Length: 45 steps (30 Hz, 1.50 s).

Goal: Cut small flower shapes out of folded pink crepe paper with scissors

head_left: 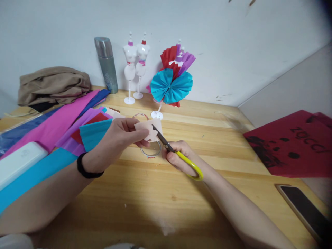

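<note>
Between thumb and fingers, my left hand (124,135) pinches a small pale pink piece of paper (156,125) with a wavy cut edge. My right hand (181,155) grips a pair of scissors (190,165) with yellow-green handles and dark blades. The blades lie against the paper, their tips near its upper middle. Below the paper, a roll of clear tape (153,154) lies on the wooden table (166,193), partly covered by my hands. Behind it another ring-shaped roll (140,114) shows in part.
Two white mini mannequins (129,72) stand near the wall, beside a thermos (107,65). Blue paper fans (171,86) dress another mannequin. Coloured paper sheets (62,121), a white box (23,162) and brown cloth (54,84) lie left. A red bag (293,143) and a phone (303,211) are right.
</note>
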Each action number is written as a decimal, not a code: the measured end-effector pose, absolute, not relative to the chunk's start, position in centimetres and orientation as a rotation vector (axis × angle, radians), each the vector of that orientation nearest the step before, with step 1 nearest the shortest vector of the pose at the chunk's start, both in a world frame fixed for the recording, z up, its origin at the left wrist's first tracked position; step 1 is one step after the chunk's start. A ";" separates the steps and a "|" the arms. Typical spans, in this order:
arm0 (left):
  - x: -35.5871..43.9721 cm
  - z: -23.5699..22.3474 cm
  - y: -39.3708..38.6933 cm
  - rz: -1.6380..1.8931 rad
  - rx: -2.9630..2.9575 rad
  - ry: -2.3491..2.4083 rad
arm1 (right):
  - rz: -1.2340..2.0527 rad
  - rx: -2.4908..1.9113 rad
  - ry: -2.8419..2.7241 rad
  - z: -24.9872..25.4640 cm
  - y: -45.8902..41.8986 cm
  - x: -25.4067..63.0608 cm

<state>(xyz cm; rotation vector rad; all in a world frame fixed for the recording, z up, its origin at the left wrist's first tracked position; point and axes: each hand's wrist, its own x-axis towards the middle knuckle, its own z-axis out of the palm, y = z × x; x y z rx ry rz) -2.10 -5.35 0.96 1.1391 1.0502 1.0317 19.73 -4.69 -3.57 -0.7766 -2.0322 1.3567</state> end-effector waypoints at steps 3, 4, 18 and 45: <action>-2.0 0.6 -5.3 1.022 1.101 1.019 | 1.351 -0.769 -2.030 -3.7 -4.6 19.7; -2.0 0.5 -5.3 1.015 1.091 1.013 | 1.351 -0.763 -2.031 -3.7 -4.6 19.7; -1.7 0.8 -5.5 1.060 1.080 1.010 | 1.478 -0.781 -2.001 -3.3 -5.2 19.7; -1.6 0.3 -5.4 1.013 1.131 1.001 | 1.444 -0.759 -2.020 -3.7 -5.0 19.7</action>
